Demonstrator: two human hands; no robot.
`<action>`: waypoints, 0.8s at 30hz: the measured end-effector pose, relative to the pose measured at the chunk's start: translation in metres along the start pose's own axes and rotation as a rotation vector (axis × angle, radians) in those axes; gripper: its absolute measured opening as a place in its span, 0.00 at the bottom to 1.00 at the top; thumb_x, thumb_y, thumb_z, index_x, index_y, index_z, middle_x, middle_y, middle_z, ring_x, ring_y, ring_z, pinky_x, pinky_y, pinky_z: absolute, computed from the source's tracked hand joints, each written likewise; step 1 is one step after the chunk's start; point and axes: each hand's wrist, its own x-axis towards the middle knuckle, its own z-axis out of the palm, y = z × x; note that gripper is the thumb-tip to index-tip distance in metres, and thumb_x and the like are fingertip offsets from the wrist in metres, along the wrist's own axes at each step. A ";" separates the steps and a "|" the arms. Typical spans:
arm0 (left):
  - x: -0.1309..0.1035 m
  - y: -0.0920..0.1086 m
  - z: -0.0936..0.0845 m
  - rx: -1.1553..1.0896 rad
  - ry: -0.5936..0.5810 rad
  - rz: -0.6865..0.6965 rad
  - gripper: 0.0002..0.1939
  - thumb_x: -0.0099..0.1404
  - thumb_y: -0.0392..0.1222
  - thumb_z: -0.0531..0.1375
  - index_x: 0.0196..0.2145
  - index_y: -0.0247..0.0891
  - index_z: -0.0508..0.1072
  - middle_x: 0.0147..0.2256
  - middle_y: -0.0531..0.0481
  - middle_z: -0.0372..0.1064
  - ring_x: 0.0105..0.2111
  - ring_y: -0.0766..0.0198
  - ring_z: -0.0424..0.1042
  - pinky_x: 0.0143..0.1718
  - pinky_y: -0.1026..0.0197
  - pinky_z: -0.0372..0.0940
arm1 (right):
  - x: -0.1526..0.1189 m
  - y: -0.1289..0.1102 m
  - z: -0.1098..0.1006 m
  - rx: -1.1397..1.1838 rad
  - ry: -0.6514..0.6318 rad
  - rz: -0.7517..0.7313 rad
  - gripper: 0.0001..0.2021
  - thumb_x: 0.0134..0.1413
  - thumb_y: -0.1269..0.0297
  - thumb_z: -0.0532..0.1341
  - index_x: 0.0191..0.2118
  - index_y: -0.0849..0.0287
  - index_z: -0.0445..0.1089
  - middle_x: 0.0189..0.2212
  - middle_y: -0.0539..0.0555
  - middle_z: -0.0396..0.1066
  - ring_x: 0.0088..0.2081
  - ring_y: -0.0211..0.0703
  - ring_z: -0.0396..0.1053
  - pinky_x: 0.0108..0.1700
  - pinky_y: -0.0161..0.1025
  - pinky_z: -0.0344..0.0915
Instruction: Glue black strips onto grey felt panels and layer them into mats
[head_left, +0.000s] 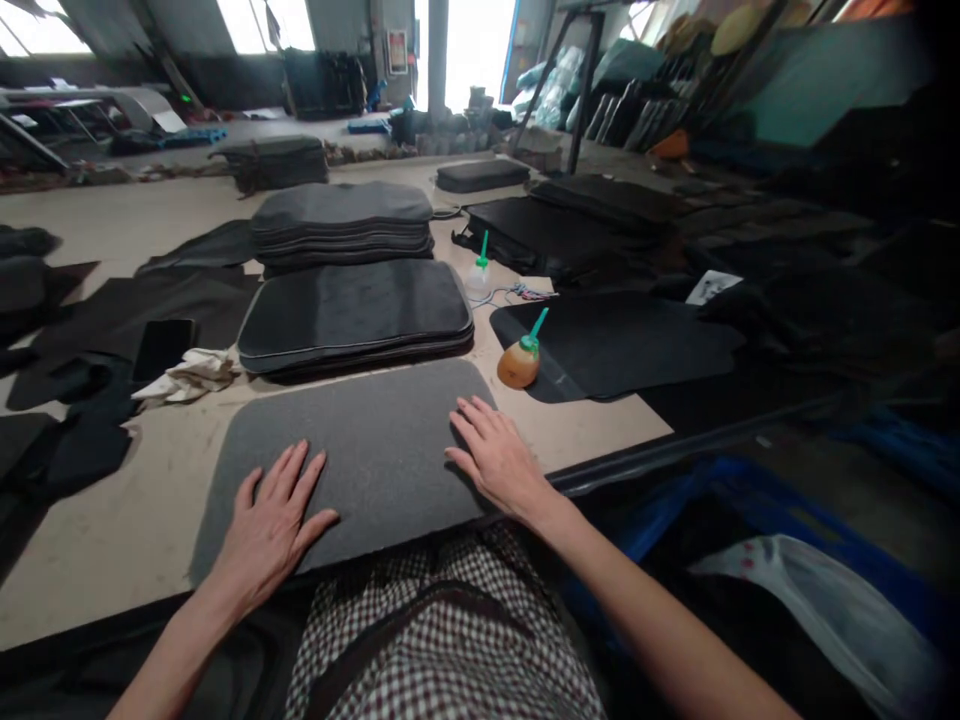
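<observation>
A dark grey rounded panel (375, 450) lies flat at the table's front edge. My left hand (274, 525) rests on its left part with the fingers spread. On its right edge lies my right hand (495, 455), palm down, fingers apart. Neither hand grips anything. Just behind the panel is a stack of black rounded panels (356, 310). A squat bottle of amber liquid with a green nozzle (519, 362) stands to the right of that stack, beyond my right hand.
A taller stack of dark panels (341, 215) stands farther back. A crumpled white cloth (191, 375) and a phone (163, 348) lie at the left. Behind the amber bottle are a clear bottle (478, 275) and cords. A flat black sheet (622, 340) covers the right side.
</observation>
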 end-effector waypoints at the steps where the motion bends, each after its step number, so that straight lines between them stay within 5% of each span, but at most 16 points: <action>1: 0.000 0.001 -0.001 -0.001 -0.001 -0.005 0.36 0.74 0.61 0.46 0.71 0.40 0.55 0.73 0.40 0.43 0.72 0.47 0.47 0.68 0.40 0.45 | 0.008 0.005 0.005 -0.009 -0.011 -0.015 0.24 0.70 0.58 0.61 0.65 0.64 0.65 0.68 0.66 0.56 0.69 0.61 0.50 0.66 0.61 0.57; 6: -0.001 0.004 -0.007 -0.002 -0.022 -0.034 0.36 0.74 0.63 0.47 0.72 0.42 0.54 0.73 0.41 0.42 0.72 0.48 0.48 0.68 0.41 0.45 | 0.027 0.030 0.027 -0.044 0.016 -0.035 0.23 0.72 0.54 0.56 0.62 0.64 0.67 0.66 0.67 0.59 0.67 0.62 0.54 0.64 0.61 0.56; 10: -0.001 0.005 -0.008 -0.010 -0.011 -0.039 0.36 0.73 0.64 0.46 0.71 0.43 0.55 0.73 0.42 0.43 0.72 0.49 0.48 0.68 0.41 0.46 | 0.017 0.059 0.021 -0.063 0.166 0.231 0.18 0.73 0.55 0.51 0.42 0.61 0.72 0.47 0.66 0.73 0.51 0.61 0.68 0.55 0.57 0.63; 14: -0.001 0.004 0.001 -0.028 0.041 -0.038 0.37 0.73 0.64 0.45 0.71 0.42 0.57 0.73 0.41 0.45 0.71 0.47 0.49 0.68 0.39 0.45 | 0.012 0.088 0.001 0.065 0.413 0.549 0.17 0.64 0.48 0.57 0.44 0.58 0.65 0.44 0.61 0.68 0.41 0.53 0.70 0.44 0.48 0.67; 18: 0.000 0.001 0.011 -0.033 0.080 -0.025 0.38 0.72 0.65 0.45 0.70 0.40 0.59 0.73 0.40 0.45 0.71 0.46 0.49 0.68 0.38 0.45 | 0.027 0.110 -0.003 0.177 0.444 0.717 0.30 0.54 0.45 0.63 0.55 0.61 0.61 0.53 0.65 0.63 0.44 0.54 0.70 0.48 0.49 0.68; 24: -0.002 0.002 0.015 -0.019 0.117 -0.035 0.37 0.71 0.65 0.48 0.71 0.45 0.58 0.72 0.43 0.47 0.70 0.46 0.52 0.67 0.38 0.48 | 0.051 0.113 0.006 0.199 0.431 0.714 0.30 0.44 0.49 0.68 0.51 0.59 0.66 0.49 0.65 0.68 0.53 0.67 0.63 0.56 0.59 0.62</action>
